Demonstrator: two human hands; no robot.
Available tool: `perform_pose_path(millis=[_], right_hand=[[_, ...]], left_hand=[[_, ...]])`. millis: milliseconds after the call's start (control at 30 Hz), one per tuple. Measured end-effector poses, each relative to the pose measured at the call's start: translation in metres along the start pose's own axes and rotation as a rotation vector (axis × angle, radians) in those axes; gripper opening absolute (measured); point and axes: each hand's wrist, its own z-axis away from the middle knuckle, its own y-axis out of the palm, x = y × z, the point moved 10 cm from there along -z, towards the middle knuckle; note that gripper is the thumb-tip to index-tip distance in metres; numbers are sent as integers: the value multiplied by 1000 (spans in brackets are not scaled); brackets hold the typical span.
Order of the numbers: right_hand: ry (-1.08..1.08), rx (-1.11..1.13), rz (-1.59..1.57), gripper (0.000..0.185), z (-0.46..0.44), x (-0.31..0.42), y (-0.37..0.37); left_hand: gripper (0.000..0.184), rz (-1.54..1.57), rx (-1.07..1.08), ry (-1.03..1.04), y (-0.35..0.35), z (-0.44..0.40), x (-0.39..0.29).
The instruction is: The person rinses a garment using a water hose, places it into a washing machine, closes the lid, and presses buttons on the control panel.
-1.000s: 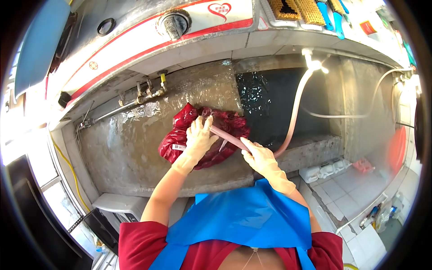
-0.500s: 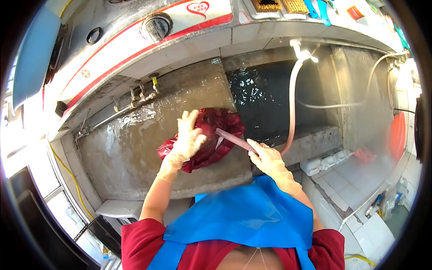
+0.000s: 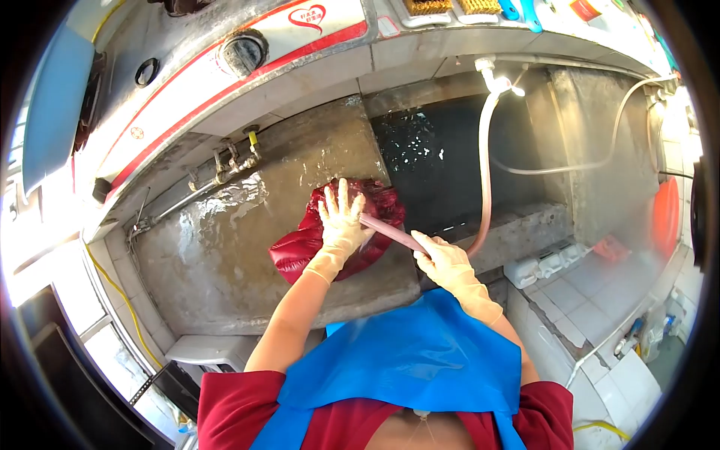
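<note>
A shiny dark red garment [image 3: 300, 244], wet and bunched up, lies on the wet concrete slab [image 3: 217, 277]. My left hand [image 3: 343, 225], in a pale rubber glove, rests flat on it with the fingers spread. In a matching glove, my right hand [image 3: 442, 261] is wrapped around a pink hose [image 3: 394, 234] just right of the garment. The hose's open end points at the cloth beside my left hand. From my right hand the hose loops back and up to a tap.
Dark water fills a basin [image 3: 427, 165] right of the slab. Valves and a pipe [image 3: 225, 174] run along the back wall. A control knob [image 3: 244, 52] sits on the counter above, with brushes [image 3: 427, 7] farther right. White plastic containers [image 3: 544, 266] stand at the lower right.
My left hand has moved right and come down flat on the garment. The garment is spread differently, its lower edge drawn up. My right hand keeps its hold on the hose.
</note>
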Motion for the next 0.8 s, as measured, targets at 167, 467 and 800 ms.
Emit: perform_pose_path(millis=[167, 467, 800], right_hand=[[-15, 0, -43, 44, -5, 0, 3], [12, 8, -58, 43, -8, -10, 4], [24, 1, -117, 44, -6, -12, -5]], left_hand=[[70, -161, 186, -70, 14, -5, -1], [60, -186, 247, -36, 5, -20, -10], [52, -176, 408, -38, 9, -36, -12]])
